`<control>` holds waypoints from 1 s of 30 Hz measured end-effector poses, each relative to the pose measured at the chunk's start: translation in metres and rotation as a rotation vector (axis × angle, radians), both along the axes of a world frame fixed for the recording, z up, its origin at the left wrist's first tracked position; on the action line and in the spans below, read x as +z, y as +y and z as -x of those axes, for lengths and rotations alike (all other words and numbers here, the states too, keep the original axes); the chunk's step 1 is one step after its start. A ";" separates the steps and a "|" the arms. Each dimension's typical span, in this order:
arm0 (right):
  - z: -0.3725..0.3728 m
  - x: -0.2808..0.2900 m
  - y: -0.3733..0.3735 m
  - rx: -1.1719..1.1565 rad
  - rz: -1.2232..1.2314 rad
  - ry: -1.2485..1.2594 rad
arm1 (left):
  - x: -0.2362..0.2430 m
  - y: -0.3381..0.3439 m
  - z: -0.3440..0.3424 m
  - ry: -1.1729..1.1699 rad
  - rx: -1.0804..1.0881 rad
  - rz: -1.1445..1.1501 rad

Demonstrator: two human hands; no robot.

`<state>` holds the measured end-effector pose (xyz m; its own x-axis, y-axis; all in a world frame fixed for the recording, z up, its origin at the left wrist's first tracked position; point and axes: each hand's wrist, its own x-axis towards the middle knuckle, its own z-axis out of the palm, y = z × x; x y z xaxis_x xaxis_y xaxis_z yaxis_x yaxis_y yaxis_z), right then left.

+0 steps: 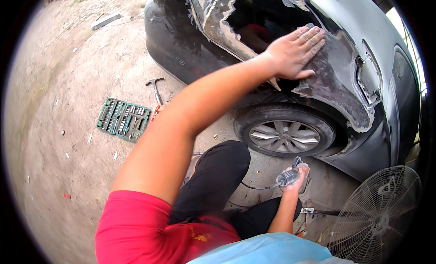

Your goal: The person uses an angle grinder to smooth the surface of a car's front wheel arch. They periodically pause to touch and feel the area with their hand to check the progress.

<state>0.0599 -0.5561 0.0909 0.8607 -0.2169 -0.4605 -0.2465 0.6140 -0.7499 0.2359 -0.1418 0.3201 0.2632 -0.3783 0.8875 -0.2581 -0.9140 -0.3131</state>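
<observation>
My left hand (pixel 295 53) lies flat, fingers stretched out, on the sanded, patchy rear side panel (pixel 343 84) of a dark car, beside the rear window opening. My right hand (pixel 297 182) grips a corded, dust-covered power tool (pixel 286 177), held low below the rear wheel (pixel 284 136). The tool's working end is small and partly hidden by the hand. The panel shows pale filler edges and bare dark patches around its contours.
An open green socket set (pixel 111 114) and a hammer (pixel 156 92) rest on dusty concrete (pixel 59 159) at the left. A caged fan (pixel 377 218) stands at lower right. A long pale bar (pixel 105 21) lies at upper left; cables run near my knees.
</observation>
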 end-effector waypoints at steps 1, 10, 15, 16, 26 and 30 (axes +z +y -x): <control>-0.001 -0.001 0.000 -0.023 -0.004 0.001 | 0.001 0.011 -0.005 0.007 -0.077 -0.005; 0.010 0.006 -0.020 -0.103 0.018 0.021 | 0.013 0.144 -0.002 -0.031 0.079 0.447; 0.016 0.005 -0.034 -0.113 0.005 0.029 | 0.018 0.225 -0.037 -0.131 0.361 0.717; 0.018 0.008 -0.031 -0.103 -0.005 0.029 | 0.023 0.246 -0.045 -0.134 0.397 0.770; 0.021 -0.001 -0.063 -0.050 -0.064 -0.004 | -0.002 0.139 0.008 -0.214 0.145 0.509; 0.017 0.000 -0.053 -0.062 -0.039 0.011 | -0.003 0.128 0.009 -0.263 0.034 0.609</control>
<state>0.0433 -0.6092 0.0912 0.8407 -0.2518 -0.4793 -0.2152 0.6569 -0.7226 0.2273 -0.0141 0.3169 0.0112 0.2156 0.9764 -0.2116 -0.9538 0.2131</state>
